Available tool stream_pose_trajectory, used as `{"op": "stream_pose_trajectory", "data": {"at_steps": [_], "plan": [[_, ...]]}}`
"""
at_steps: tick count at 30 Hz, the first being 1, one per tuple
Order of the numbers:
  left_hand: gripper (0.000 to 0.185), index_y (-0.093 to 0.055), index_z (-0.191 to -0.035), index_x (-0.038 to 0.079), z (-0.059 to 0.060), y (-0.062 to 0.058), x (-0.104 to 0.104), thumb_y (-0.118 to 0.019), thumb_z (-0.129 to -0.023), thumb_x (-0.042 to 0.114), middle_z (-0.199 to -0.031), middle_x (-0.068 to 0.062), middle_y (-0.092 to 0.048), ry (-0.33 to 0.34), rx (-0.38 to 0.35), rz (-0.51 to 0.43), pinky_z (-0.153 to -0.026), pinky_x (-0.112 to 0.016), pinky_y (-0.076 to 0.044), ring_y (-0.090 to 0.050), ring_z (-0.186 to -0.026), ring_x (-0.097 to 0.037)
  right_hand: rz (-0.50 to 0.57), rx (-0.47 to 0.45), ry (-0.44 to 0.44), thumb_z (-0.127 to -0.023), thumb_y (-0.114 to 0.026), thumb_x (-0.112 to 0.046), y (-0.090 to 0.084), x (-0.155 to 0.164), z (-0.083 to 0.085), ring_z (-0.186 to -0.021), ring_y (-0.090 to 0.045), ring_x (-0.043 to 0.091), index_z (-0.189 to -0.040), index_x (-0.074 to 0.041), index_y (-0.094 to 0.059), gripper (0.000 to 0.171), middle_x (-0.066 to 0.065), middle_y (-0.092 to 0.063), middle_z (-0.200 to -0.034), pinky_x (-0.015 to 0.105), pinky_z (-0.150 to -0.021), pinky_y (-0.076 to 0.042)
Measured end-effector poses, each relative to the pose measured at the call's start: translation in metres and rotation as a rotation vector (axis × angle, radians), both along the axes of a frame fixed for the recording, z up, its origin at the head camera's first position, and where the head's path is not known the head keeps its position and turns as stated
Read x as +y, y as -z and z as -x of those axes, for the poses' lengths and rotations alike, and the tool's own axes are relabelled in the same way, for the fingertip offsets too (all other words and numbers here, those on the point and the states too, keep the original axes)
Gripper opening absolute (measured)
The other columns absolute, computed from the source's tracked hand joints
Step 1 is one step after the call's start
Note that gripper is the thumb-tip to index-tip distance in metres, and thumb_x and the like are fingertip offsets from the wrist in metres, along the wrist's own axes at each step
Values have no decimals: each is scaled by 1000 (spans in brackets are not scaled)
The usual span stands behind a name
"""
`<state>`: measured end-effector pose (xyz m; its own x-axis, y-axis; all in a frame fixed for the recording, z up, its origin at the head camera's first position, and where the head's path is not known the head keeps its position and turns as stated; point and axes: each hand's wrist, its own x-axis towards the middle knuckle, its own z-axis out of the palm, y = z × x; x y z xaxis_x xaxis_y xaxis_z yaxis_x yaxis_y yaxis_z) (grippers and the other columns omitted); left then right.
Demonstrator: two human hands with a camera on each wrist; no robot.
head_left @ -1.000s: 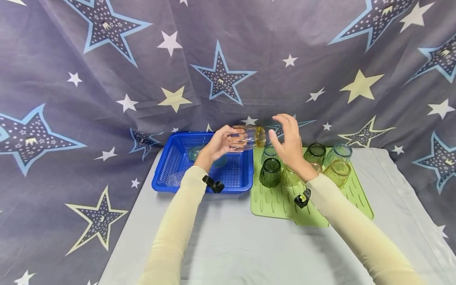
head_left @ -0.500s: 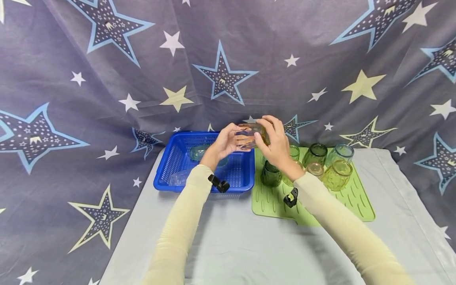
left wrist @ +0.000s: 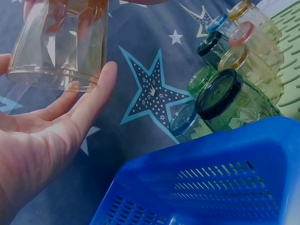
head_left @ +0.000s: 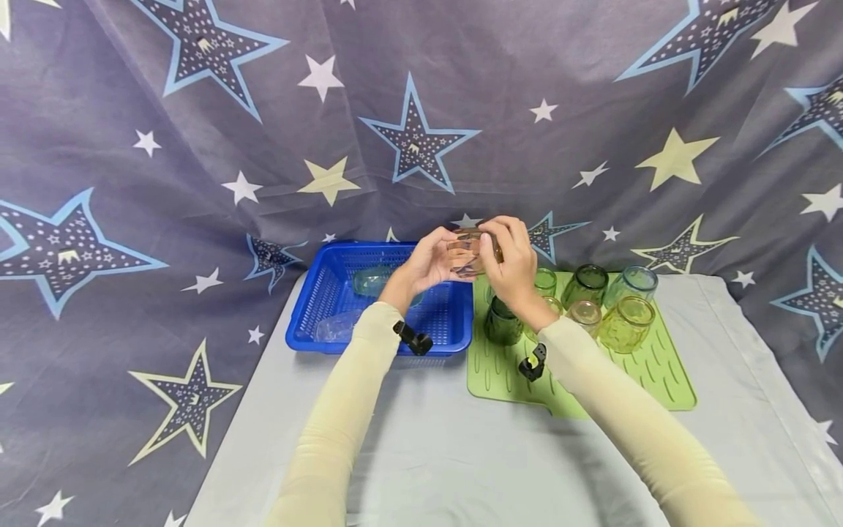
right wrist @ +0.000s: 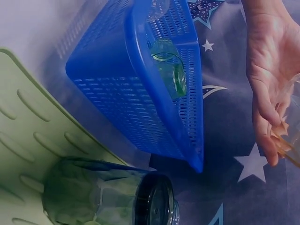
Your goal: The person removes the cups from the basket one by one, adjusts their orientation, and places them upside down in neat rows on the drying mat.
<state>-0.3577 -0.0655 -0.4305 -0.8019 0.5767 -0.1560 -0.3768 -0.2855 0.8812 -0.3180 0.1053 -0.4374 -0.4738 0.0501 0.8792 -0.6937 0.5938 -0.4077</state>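
Note:
An amber-tinted drinking glass (head_left: 470,236) is held on its side above the table, between both hands. My left hand (head_left: 424,265) grips its wide end; in the left wrist view, fingertips and thumb sit at the edge of the glass (left wrist: 61,51). Around the other end curl the fingers of my right hand (head_left: 514,262), partly covering it in the head view. The right wrist view catches the left hand (right wrist: 272,65) and a sliver of the glass at the right edge.
Left, a blue perforated basket (head_left: 440,338) contains a greenish glass (head_left: 370,281) and a clear glass (head_left: 336,327). On the right lies a green ridged mat (head_left: 514,380) bearing several coloured glasses, among them a dark green one (head_left: 503,326) and a yellow one (head_left: 626,326). Behind hangs a star-patterned cloth (head_left: 250,146).
My right hand has come in from the right and taken hold of the amber glass's free end. The left hand, still holding the glass, has shifted slightly right.

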Motion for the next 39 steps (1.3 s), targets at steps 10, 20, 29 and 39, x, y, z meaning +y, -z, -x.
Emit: {"op": "stream_pose_trajectory", "data": {"at_steps": [10, 20, 29, 39], "plan": [[46, -52, -133, 9, 1, 1, -5, -37, -95, 27, -104, -2, -72, 82, 18, 19, -106, -58, -46, -68, -102, -16, 32, 50, -32, -101, -46, -21, -2, 0, -2, -95, -62, 33, -99, -2, -72, 33, 16, -67, -104, 48, -67, -51], [44, -54, -132, 12, 0, 1, -7, -36, -95, 26, -109, 0, -73, 107, 24, 26, -96, -45, -51, -68, -104, -15, 20, 79, -40, -100, -47, -19, -6, 1, -1, -93, -62, 34, -96, 0, -73, 32, 17, -68, -101, 47, -68, -51], [51, -52, -140, 9, 1, -2, -8, -39, -95, 27, -142, -11, -57, 69, 70, 134, -100, -42, -49, -63, -114, -17, 4, 75, -23, -99, -48, -19, -5, 2, 0, -93, -63, 34, -95, -1, -73, 31, 16, -69, -100, 47, -66, -51], [58, -40, -155, 5, 3, -8, -11, -42, -102, 27, -157, -20, -44, 56, 153, 276, -118, -54, -37, -41, -145, -40, -34, 86, -23, -98, -48, -19, -8, 8, 2, -88, -62, 33, -94, -2, -73, 31, 16, -69, -98, 44, -65, -49]]}}
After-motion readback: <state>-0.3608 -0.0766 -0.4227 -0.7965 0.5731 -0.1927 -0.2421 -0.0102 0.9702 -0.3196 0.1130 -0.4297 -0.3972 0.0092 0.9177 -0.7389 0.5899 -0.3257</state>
